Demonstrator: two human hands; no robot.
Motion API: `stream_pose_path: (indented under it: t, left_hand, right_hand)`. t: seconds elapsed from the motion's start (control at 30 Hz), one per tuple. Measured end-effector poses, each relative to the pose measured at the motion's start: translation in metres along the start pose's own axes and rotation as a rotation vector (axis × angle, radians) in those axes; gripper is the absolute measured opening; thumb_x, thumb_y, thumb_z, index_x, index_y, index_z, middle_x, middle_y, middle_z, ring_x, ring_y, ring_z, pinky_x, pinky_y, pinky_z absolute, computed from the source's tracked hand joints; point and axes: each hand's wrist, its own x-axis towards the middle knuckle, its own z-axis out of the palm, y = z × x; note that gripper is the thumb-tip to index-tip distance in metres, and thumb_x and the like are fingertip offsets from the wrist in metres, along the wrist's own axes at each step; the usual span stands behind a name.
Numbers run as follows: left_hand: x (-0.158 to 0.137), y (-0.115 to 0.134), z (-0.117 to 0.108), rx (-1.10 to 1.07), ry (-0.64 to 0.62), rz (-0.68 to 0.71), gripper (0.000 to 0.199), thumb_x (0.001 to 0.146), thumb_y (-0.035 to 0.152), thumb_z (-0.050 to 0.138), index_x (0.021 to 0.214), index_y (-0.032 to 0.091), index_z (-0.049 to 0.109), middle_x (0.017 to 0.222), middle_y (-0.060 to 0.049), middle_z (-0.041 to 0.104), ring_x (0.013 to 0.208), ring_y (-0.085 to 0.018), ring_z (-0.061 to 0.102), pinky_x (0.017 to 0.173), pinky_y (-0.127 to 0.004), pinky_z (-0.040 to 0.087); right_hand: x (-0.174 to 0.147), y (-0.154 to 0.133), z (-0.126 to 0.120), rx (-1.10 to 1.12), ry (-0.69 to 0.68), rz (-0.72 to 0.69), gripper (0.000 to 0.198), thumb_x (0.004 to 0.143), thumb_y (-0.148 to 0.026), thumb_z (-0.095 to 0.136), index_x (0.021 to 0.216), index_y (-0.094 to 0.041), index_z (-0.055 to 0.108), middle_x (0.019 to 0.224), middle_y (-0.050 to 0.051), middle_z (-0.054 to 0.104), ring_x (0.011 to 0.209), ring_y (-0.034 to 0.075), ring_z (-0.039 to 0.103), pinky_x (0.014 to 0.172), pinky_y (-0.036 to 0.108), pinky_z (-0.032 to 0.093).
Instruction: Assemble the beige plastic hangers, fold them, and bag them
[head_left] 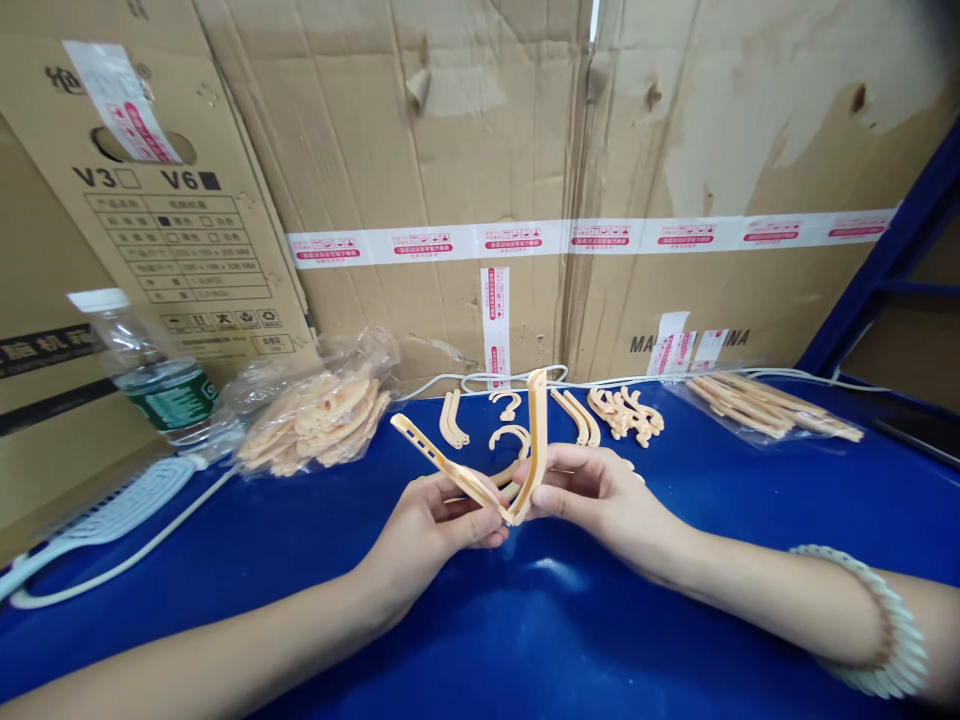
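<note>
A beige plastic strip with slots near its far end (435, 455) is pinched in my left hand (442, 530), slanting up to the left. My right hand (600, 500) grips a beige channel-shaped plastic strip (537, 430) between thumb and fingers; it stands nearly upright and bends at the bottom. The lower ends of both strips meet between my fingertips, forming a V. Whether they are joined there, I cannot tell. Just behind my hands lie a beige hook-shaped piece (510, 434) and another curved beige piece, partly hidden by my fingers.
Curved strips (452, 420), more strips (576, 416) and small hook pieces (626, 412) lie on the blue table (555, 640). Bagged beige parts (319, 420) sit left, bagged long strips (772, 405) right. A water bottle (161, 385), a hairbrush (124, 505), a cable (135, 570) and cardboard boxes (420, 320) surround them.
</note>
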Motion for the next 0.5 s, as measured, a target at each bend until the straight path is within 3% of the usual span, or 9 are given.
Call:
stream_pose_path:
  t: [0.3,0.5]
  left_hand:
    - [0.0011,-0.0044,-0.0021,0.049,-0.026,0.031,0.028,0.071,0.028,0.084,0.088,0.015,0.066,0.090,-0.004,0.074,0.078,-0.018,0.071,0.078,-0.030,0.055]
    - [0.0007,-0.0018,-0.0008,0.029,0.002,0.046,0.026,0.070,0.028,0.084,0.083,0.017,0.064,0.078,0.001,0.074,0.071,-0.014,0.071,0.071,-0.023,0.054]
  right_hand:
    - [0.0008,0.0049,-0.0036,0.006,0.043,-0.013,0.028,0.067,-0.033,0.084,0.087,-0.018,0.071,0.084,0.003,0.076,0.077,0.019,0.072,0.082,0.036,0.058]
    - [-0.0017,0.0073,-0.0028,-0.061,0.039,-0.024,0.023,0.071,-0.030,0.082,0.085,-0.018,0.068,0.088,0.004,0.075,0.083,0.019,0.073,0.084,0.034,0.058]
